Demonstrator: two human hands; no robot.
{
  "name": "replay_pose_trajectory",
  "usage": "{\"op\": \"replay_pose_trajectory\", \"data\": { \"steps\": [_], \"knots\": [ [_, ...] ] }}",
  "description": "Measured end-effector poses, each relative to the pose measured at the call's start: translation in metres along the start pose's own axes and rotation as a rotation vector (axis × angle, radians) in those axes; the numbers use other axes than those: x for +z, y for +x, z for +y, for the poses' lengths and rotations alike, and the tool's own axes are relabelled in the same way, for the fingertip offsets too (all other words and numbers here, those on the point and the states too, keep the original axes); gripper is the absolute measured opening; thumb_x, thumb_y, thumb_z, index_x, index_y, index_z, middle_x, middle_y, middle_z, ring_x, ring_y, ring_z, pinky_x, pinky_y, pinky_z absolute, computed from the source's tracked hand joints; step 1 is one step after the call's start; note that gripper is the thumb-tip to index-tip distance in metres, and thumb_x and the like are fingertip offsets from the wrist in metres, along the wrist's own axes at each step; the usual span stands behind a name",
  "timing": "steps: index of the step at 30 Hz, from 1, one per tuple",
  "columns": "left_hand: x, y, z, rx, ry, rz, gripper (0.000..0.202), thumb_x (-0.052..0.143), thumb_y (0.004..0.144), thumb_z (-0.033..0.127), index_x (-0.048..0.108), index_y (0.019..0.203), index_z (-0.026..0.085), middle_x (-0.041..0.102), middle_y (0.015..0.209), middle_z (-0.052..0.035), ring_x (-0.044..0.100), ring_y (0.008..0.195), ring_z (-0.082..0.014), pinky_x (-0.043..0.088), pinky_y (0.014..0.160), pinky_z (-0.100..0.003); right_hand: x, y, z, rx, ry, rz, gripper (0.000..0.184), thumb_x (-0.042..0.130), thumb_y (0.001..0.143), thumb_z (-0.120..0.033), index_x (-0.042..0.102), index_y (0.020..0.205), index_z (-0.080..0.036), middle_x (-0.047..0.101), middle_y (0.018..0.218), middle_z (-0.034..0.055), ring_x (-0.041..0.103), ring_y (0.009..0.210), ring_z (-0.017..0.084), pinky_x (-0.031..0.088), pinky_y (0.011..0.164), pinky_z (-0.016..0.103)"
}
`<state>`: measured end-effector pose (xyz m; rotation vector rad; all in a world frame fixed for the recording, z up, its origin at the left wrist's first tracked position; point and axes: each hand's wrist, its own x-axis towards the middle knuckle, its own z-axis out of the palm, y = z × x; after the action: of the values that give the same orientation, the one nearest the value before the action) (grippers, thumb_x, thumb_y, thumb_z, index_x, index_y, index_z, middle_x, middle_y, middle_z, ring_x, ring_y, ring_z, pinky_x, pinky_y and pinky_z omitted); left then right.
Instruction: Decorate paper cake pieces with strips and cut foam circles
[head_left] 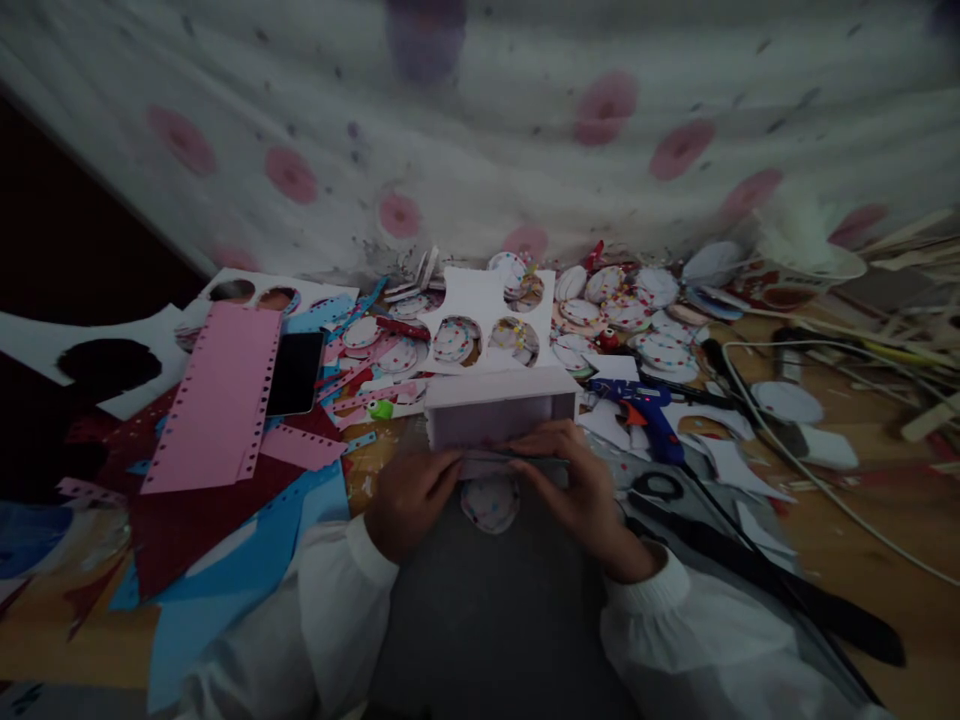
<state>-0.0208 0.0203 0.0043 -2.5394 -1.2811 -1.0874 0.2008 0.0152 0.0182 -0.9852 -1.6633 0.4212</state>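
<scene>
A white open-fronted cardboard box (501,388) stands in the middle of the work area, its hollow side facing me. My left hand (411,497) is closed on the left end of the box's near edge, thumb on top. At the right end of the same edge, my right hand (571,492) pinches with the thumb below and the fingers over it. A grey strip along this edge lies between the two hands. Just below it is a round dotted disc (490,502) on the grey mat (495,610). The dim light blurs the fingertips.
To the right lie a blue glue gun (651,415), black scissors (660,488) and a white cable (810,470). Pink card (214,400), a phone (296,372) and blue sheets (240,570) cover the left. Several dotted discs (664,350) pile up before the curtain (480,130).
</scene>
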Motion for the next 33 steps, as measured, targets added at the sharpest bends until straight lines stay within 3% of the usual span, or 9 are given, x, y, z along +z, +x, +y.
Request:
{"op": "replay_pose_trajectory", "data": {
  "steps": [5,10,15,22,28,33],
  "knots": [
    [0.0004,-0.0028,-0.0011,-0.032,-0.013,0.0,0.018,0.054,0.095,0.023,0.07,0.105,0.019,0.076,0.083,-0.0039,0.07,0.07,-0.0157,0.053,0.065,-0.026,-0.0022,0.0019,0.0018,0.056,-0.004,0.105,0.003,0.065,0.088,-0.025,0.065,0.09,-0.023,0.067,0.083,0.0046,0.062,0.082,0.02,0.053,0.071,0.035],
    [0.003,-0.0069,-0.0045,-0.028,-0.021,0.01,0.027,0.054,0.095,0.023,0.065,0.12,0.02,0.077,0.086,-0.0052,0.071,0.07,-0.0158,0.055,0.068,-0.026,-0.0035,0.003,0.0023,0.06,-0.022,0.098,0.003,0.065,0.088,-0.026,0.064,0.09,-0.023,0.067,0.083,0.005,0.063,0.08,0.021,0.052,0.07,0.036],
    [0.0021,-0.0054,-0.0029,-0.049,-0.018,0.007,0.025,0.053,0.096,0.027,0.067,0.116,0.019,0.076,0.08,-0.0048,0.068,0.062,-0.0145,0.053,0.06,-0.025,-0.0046,0.0029,0.0014,0.058,0.022,0.094,0.003,0.066,0.086,-0.024,0.066,0.089,-0.024,0.069,0.082,0.004,0.063,0.08,0.02,0.052,0.07,0.035],
    [-0.0002,-0.0022,-0.0007,-0.082,-0.029,0.008,0.028,0.052,0.097,0.034,0.068,0.115,0.018,0.074,0.075,-0.0045,0.067,0.06,-0.0151,0.053,0.059,-0.025,-0.0043,0.0016,-0.0007,0.042,0.127,-0.016,0.005,0.065,0.088,-0.024,0.068,0.092,-0.025,0.074,0.085,0.0046,0.065,0.082,0.021,0.052,0.072,0.037],
    [0.0013,-0.0015,-0.0022,-0.011,-0.09,0.007,0.019,0.054,0.096,0.025,0.07,0.105,0.018,0.077,0.086,-0.0049,0.072,0.071,-0.0157,0.055,0.066,-0.026,-0.0021,-0.0008,0.0,0.034,0.083,-0.054,0.007,0.067,0.087,-0.03,0.07,0.092,-0.026,0.075,0.085,0.0049,0.065,0.084,0.023,0.053,0.073,0.039],
    [0.0023,-0.0026,-0.0023,-0.051,-0.085,-0.002,0.018,0.054,0.096,0.025,0.069,0.103,0.019,0.077,0.085,-0.0043,0.072,0.072,-0.0157,0.055,0.066,-0.026,-0.003,0.0006,-0.0009,0.062,0.117,-0.005,0.006,0.065,0.088,-0.025,0.068,0.093,-0.025,0.074,0.086,0.0045,0.066,0.082,0.022,0.053,0.07,0.036]
  ]
}}
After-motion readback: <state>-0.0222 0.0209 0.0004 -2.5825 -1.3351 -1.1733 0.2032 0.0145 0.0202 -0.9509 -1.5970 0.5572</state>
